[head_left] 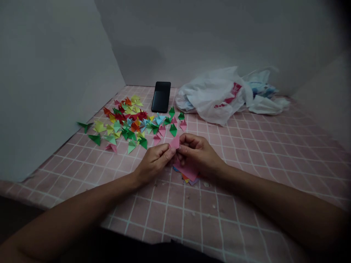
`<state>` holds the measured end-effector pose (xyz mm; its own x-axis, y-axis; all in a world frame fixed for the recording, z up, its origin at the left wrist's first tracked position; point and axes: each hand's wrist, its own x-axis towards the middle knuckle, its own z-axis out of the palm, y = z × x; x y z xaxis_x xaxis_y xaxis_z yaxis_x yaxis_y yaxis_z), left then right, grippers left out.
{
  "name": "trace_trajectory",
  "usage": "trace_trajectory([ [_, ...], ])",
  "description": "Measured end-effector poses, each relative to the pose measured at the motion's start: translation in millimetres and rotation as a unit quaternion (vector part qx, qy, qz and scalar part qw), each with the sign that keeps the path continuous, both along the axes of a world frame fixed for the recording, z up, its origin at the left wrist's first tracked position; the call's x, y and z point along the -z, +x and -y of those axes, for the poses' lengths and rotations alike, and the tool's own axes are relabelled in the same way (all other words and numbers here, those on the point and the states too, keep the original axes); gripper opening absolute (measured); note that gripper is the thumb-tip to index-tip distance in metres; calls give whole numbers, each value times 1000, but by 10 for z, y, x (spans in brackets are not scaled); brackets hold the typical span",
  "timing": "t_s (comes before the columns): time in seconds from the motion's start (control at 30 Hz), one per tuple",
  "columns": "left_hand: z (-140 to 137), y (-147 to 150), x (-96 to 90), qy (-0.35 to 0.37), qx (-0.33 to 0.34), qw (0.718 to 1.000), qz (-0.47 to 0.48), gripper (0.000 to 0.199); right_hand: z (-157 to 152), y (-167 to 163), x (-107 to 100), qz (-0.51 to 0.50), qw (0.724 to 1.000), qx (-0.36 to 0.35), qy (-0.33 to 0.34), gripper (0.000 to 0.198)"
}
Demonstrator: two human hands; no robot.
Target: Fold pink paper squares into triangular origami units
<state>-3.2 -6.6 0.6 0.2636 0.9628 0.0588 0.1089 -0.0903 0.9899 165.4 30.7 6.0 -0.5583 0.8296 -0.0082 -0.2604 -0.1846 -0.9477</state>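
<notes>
Between my two hands is a small folded piece of pink origami paper (174, 142), held up over the table. My left hand (156, 157) pinches its left side between thumb and forefinger. On the other side my right hand (199, 150) is closed on its right edge, some fingertips hidden behind the paper. Just below the hands lies a stack of coloured paper sheets (189, 171), pink on top, with orange, yellow, blue and purple edges showing. Beyond my left hand spreads a heap of folded paper cranes (128, 122) in green, red, yellow, orange, pink and light blue.
A dark phone (161, 96) rests behind the cranes near the back wall. White plastic bags (214, 93) lie crumpled at the back right. Pink cloth with a white grid covers the table (260, 153). A grey wall (52, 84) borders its left side.
</notes>
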Motion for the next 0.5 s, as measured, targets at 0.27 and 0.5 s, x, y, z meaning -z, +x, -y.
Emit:
trace_trajectory([
  [0.27,-17,-8,4,114,-138,984,12,13,-13,-16,16,29,998,26,54,19],
  [0.5,1,-24,6,309,-163,930,-112,11,-4,-8,24,55,986,81,136,15],
])
